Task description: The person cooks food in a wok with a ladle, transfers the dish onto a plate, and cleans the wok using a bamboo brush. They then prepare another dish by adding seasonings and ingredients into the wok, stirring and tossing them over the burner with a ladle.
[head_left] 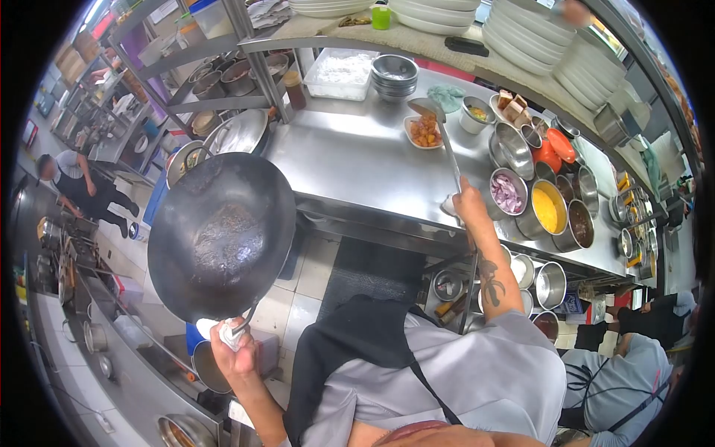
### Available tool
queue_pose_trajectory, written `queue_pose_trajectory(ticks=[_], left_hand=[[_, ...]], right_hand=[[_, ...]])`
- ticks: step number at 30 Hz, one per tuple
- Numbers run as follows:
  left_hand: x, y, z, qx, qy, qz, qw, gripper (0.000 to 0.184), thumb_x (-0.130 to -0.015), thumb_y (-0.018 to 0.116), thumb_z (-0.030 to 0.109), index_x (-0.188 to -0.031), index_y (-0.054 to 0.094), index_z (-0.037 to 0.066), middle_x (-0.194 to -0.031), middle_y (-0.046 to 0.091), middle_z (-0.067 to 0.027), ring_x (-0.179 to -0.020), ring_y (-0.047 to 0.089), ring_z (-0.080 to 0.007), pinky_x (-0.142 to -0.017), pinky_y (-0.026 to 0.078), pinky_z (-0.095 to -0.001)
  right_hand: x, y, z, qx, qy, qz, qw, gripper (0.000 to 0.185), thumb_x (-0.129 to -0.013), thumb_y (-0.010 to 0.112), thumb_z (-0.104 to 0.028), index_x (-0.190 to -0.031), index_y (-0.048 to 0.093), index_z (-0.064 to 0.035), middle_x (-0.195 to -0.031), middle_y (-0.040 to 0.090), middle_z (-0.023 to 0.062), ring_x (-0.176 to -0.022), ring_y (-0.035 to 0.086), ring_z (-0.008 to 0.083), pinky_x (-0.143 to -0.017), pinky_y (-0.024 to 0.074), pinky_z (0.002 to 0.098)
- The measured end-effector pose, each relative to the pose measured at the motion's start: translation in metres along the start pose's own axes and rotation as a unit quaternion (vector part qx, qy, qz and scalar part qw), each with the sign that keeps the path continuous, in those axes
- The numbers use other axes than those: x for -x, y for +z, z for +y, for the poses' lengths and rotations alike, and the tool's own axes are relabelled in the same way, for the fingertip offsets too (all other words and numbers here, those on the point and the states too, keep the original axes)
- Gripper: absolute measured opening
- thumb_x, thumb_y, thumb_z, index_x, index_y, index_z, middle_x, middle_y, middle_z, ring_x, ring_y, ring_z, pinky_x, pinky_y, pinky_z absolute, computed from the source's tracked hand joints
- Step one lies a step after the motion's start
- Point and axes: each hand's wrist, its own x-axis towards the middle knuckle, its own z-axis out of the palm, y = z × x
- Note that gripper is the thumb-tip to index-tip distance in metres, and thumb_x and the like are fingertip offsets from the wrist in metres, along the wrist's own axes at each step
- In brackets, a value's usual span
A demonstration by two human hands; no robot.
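My left hand (240,354) is closed on the handle of a large black wok (257,216), with a folded white cloth (223,331) between palm and metal. The wok is tilted toward me, and its inside holds only a glossy, dark residue. My right hand (469,206) grips the long handle of a metal wok ladle (451,153). The ladle's head is over the rim of a small white bowl (412,134) of glazed orange-brown chunks (427,132). Whether it touches the food, I cannot tell. Something white (448,205) lies beside my right fingers.
Steel counter (335,160) ahead carries stacked metal bowls (395,74) and a white tub (339,78). At right stand pots of chopped onion (508,192) and yellow liquid (549,208). A plate shelf (417,45) overhangs the back. Co-workers stand far left (82,179) and lower right (625,380).
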Motion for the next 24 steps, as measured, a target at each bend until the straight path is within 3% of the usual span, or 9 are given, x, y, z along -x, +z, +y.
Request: queue_pose_trajectory(ticks=[4,10,11,14,15,18,19,22,24], left_hand=[[-0.001,-0.015,0.01,0.007,-0.018,-0.049,0.999,0.013,-0.09,0.052,0.015,-0.082,0.054,0.005,-0.078,0.057,-0.011,-0.071,0.057,-0.0181,-0.042,0.04,-0.0254],[0.01,-0.01,0.012,-0.003,0.01,-0.014,1.0,0.014,-0.09,0.051,0.015,-0.083,0.054,0.003,-0.078,0.057,-0.0114,-0.073,0.056,-0.0193,-0.043,0.04,-0.0261],[0.01,-0.012,0.013,-0.004,0.009,-0.022,1.0,0.013,-0.09,0.051,0.015,-0.084,0.054,0.003,-0.079,0.057,-0.0115,-0.073,0.056,-0.0194,-0.043,0.04,-0.0263],[0.01,-0.015,0.014,0.009,0.012,-0.028,0.999,0.013,-0.089,0.052,0.016,-0.084,0.054,0.004,-0.08,0.057,-0.0117,-0.074,0.056,-0.0196,-0.043,0.041,-0.0265],[0.014,-0.013,0.014,0.021,0.016,-0.016,1.0,0.013,-0.09,0.052,0.016,-0.084,0.053,0.004,-0.08,0.057,-0.0117,-0.073,0.056,-0.0196,-0.043,0.041,-0.0263],[0.016,-0.023,0.015,0.028,0.033,-0.005,0.999,0.013,-0.09,0.052,0.016,-0.085,0.053,0.004,-0.081,0.057,-0.0115,-0.069,0.055,-0.0195,-0.042,0.04,-0.0263],[0.017,-0.029,0.016,0.026,0.044,-0.005,0.999,0.013,-0.09,0.052,0.017,-0.086,0.053,0.004,-0.081,0.057,-0.0113,-0.067,0.055,-0.0194,-0.042,0.04,-0.0263],[0.014,-0.047,0.015,0.015,0.025,-0.04,0.999,0.013,-0.09,0.052,0.017,-0.086,0.052,0.004,-0.08,0.056,-0.0114,-0.065,0.054,-0.0192,-0.041,0.041,-0.0268],[0.011,-0.05,0.003,0.028,0.04,-0.015,0.999,0.013,-0.089,0.053,0.015,-0.084,0.053,0.004,-0.079,0.057,-0.0126,-0.062,0.052,-0.0187,-0.041,0.039,-0.0263]], right_hand=[[-0.002,-0.02,-0.003,0.015,0.0,0.016,1.0,0.058,-0.076,0.055,-0.005,-0.131,0.044,0.007,-0.088,0.063,0.032,-0.085,0.063,0.045,-0.077,0.0499,0.0489],[0.02,-0.039,-0.014,-0.076,-0.003,0.084,0.994,0.055,-0.077,0.053,-0.004,-0.131,0.045,0.0073,-0.092,0.062,0.0337,-0.088,0.064,0.0442,-0.078,0.0504,0.0452],[0.021,-0.019,-0.003,-0.057,0.018,0.088,0.994,0.054,-0.08,0.052,-0.005,-0.132,0.044,0.0069,-0.081,0.064,0.0268,-0.071,0.067,0.0361,-0.065,0.0519,0.0396],[0.014,-0.013,0.009,-0.161,0.036,0.018,0.986,0.052,-0.082,0.053,-0.005,-0.132,0.045,0.0064,-0.071,0.062,0.0152,-0.053,0.061,0.0226,-0.05,0.0476,0.0336],[0.012,-0.011,-0.002,-0.251,0.102,-0.02,0.962,0.048,-0.083,0.054,-0.005,-0.13,0.047,0.0028,-0.067,0.054,0.0047,-0.045,0.05,0.0112,-0.039,0.0402,0.029],[0.013,-0.009,-0.025,-0.48,0.211,-0.082,0.848,0.043,-0.085,0.052,-0.004,-0.128,0.048,-0.0014,-0.068,0.051,0.0035,-0.043,0.046,0.0107,-0.037,0.0383,0.0278],[0.015,-0.008,-0.029,-0.575,0.208,-0.12,0.782,0.045,-0.087,0.052,-0.005,-0.131,0.043,-0.0052,-0.067,0.044,0.0016,-0.041,0.041,0.0085,-0.036,0.0355,0.0252],[0.026,-0.003,-0.058,-0.735,0.215,-0.212,0.607,0.049,-0.089,0.053,-0.006,-0.135,0.038,-0.0068,-0.065,0.041,0.0007,-0.041,0.039,0.0072,-0.037,0.0348,0.0251],[0.026,0.018,-0.08,-0.744,0.185,-0.311,0.562,0.05,-0.09,0.054,-0.008,-0.137,0.036,-0.0085,-0.065,0.04,0.0001,-0.04,0.038,0.0064,-0.037,0.0352,0.0253]])
